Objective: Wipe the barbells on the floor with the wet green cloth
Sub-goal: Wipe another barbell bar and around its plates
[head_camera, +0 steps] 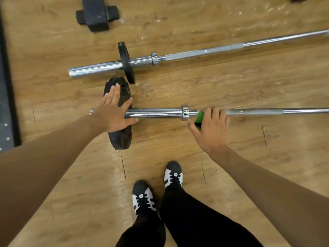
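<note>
Two chrome barbells lie on the wooden floor. The near barbell (pixel 156 113) runs left to right in front of my feet, with a black weight plate (pixel 122 138) on its left sleeve. My left hand (pixel 114 113) is spread flat over that plate and the sleeve, fingers apart. My right hand (pixel 211 129) presses the green cloth (pixel 199 120) against the bar just right of the collar; only a small fold of cloth shows under the palm. The far barbell (pixel 195 54) lies beyond, slanting up to the right, and carries a thin black plate (pixel 125 63).
A black rubber block (pixel 97 14) lies at the top left. A dark mat edge (pixel 7 97) runs along the left side. My two feet in black-and-white shoes (pixel 156 189) stand just behind the near barbell.
</note>
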`<action>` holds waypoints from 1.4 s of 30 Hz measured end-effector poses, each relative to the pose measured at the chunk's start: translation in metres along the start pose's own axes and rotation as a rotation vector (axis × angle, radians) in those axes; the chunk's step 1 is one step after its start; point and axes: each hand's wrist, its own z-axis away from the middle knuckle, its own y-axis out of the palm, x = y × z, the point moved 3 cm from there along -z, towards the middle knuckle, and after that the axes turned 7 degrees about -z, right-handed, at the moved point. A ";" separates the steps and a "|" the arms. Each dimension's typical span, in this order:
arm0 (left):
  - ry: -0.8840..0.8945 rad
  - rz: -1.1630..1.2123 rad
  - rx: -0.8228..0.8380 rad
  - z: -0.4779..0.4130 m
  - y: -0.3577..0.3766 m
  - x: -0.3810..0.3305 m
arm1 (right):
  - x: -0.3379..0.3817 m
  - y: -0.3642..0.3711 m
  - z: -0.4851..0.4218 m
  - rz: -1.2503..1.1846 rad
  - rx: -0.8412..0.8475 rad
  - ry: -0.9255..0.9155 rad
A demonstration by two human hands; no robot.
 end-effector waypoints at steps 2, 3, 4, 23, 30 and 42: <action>-0.028 -0.010 -0.042 0.001 0.003 -0.003 | -0.006 0.000 -0.001 -0.006 -0.010 0.015; -0.047 -0.051 -0.092 -0.001 0.006 -0.007 | -0.008 0.001 -0.003 -0.012 -0.013 0.023; -0.063 -0.101 -0.164 -0.002 0.009 -0.011 | -0.009 0.004 -0.006 -0.025 -0.015 0.028; 0.007 0.016 -0.490 -0.166 0.058 -0.101 | 0.001 0.172 -0.004 -0.367 -0.166 0.113; -0.088 -0.060 -0.657 -0.178 0.065 -0.097 | 0.004 0.191 -0.023 -0.349 -0.401 0.080; -0.024 -0.011 -0.696 -0.195 0.050 -0.089 | -0.004 0.179 -0.089 -0.181 -0.206 0.044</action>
